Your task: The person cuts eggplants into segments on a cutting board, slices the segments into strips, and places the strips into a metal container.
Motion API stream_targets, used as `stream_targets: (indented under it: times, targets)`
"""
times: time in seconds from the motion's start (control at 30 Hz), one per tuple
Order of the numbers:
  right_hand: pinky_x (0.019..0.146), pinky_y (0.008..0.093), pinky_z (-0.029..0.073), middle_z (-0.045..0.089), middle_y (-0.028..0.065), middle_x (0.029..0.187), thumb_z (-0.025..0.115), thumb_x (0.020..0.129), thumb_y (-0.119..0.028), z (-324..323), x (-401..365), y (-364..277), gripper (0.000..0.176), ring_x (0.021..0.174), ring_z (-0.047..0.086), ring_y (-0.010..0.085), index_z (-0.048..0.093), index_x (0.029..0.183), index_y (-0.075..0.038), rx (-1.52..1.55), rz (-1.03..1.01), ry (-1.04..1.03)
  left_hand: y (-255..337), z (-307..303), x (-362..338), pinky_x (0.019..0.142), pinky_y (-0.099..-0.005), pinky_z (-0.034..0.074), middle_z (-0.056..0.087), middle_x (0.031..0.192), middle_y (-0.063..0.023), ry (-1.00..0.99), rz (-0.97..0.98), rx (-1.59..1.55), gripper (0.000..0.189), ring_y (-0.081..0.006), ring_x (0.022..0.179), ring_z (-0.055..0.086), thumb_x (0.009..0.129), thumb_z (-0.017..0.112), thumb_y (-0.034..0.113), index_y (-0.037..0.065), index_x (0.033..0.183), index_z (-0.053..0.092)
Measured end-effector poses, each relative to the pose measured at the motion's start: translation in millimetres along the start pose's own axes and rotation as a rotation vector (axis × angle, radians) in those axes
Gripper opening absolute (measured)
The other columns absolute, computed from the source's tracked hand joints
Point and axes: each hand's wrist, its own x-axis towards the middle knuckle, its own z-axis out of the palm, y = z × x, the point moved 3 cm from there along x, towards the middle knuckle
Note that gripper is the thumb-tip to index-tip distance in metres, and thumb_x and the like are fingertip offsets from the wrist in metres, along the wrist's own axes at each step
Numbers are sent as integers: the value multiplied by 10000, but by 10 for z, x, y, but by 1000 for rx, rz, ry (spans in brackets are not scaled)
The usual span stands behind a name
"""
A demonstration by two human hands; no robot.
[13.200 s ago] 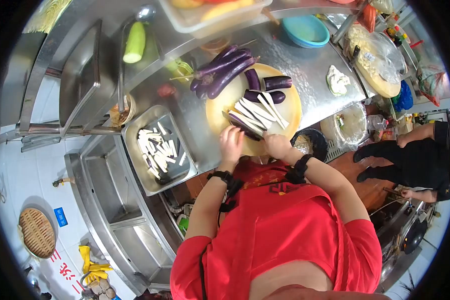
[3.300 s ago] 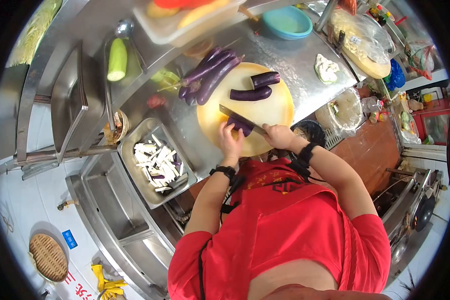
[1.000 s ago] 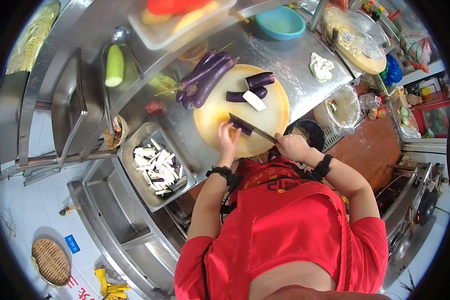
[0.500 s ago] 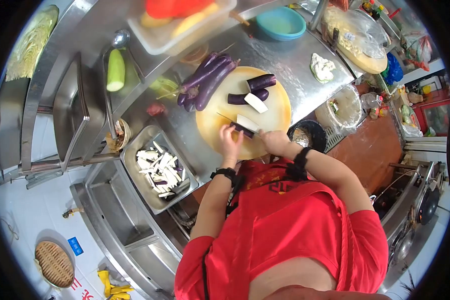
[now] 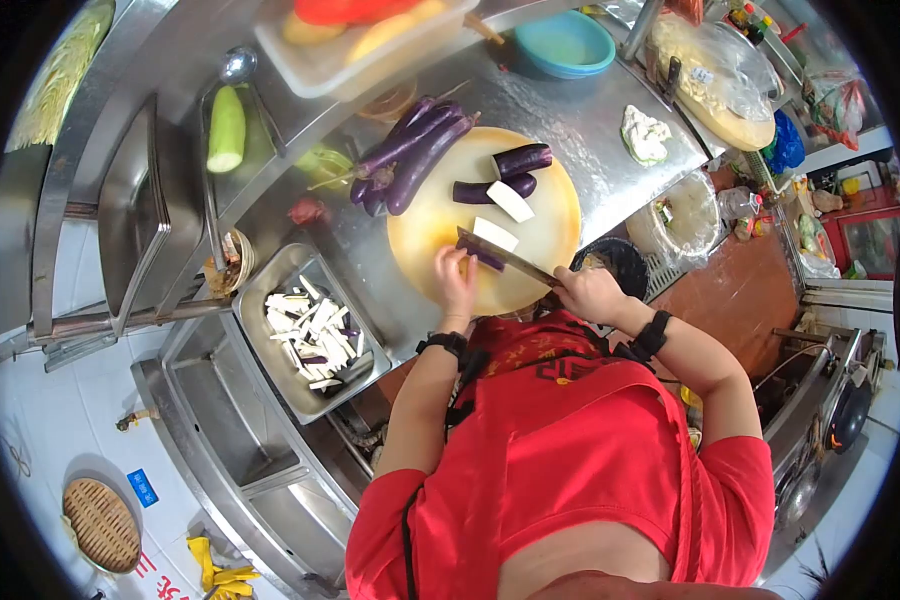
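Observation:
A wide-bladed knife (image 5: 515,260) is in my right hand (image 5: 590,294), its fingers closed round the handle. The blade slants up to the left over a purple-skinned eggplant piece (image 5: 485,252), partly hiding it. My left hand (image 5: 455,277) has its fingertips curled against the near left end of that piece. Just beyond the blade is a pale cut eggplant half (image 5: 495,235). Further up the round cutting board (image 5: 553,243) are another pale half (image 5: 511,202) and two purple eggplant chunks (image 5: 523,160). Whole eggplants (image 5: 420,165) overlap the board's upper left edge.
A steel pan (image 5: 365,381) with eggplant strips (image 5: 315,330) stands left of the board. Beyond are a blue-green basin (image 5: 565,45), a white plastic tub (image 5: 320,75) and a cauliflower piece (image 5: 645,135). A black bucket (image 5: 620,262) is right of the board; sinks (image 5: 232,400) lie lower left.
My right hand has moved right and slightly down with the knife, whose broad blade now shows over the eggplant piece. The left hand stays near the piece's left end.

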Motion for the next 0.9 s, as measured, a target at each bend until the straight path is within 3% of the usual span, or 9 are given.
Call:
stream_targets:
  times: [0.47,0.53,0.6,0.7,0.77,0.9]
  targets:
    - [506,443,495,609,187,623,492,832,-194,-19,230,-107,201,568,624,339,525,905,-10,-47,-13,-94,3,-2,3,897,-406,405,482,1135,-186,-3,-64,5,218,-349,1052,489,821,638,139,21,971,533]
    - [555,467,495,608,195,646,498,848,-226,-25,273,-141,228,607,620,360,516,897,-4,-40,27,-142,30,-13,18,896,-406,406,483,1133,-187,-5,-65,4,213,-349,1053,490,823,635,135,20,969,531]
    - [534,451,498,617,183,644,487,844,-214,101,355,-127,212,595,627,343,532,890,-12,-36,-9,-81,37,-18,22,895,-406,407,483,1131,-188,-8,-65,4,207,-348,1053,490,825,631,131,19,966,529]
    - [522,426,506,633,165,657,478,836,-206,459,619,-146,200,591,638,319,550,877,-24,-52,-46,2,15,-3,24,892,-413,411,477,1131,-196,-40,-68,19,277,-358,1053,488,795,665,153,24,988,514]
    - [530,417,510,640,159,670,479,832,-211,590,733,-191,201,600,642,313,551,870,-28,-72,-53,29,60,-26,18,858,-397,423,459,1113,-183,43,68,86,378,-356,1013,490,744,705,157,34,1028,486]
    - [543,419,512,647,163,700,488,811,-219,634,731,-186,212,621,647,320,542,877,-25,-111,-32,-17,75,-14,16,870,-412,417,438,1116,-194,53,-4,89,447,-370,1022,478,704,728,157,42,1046,463]
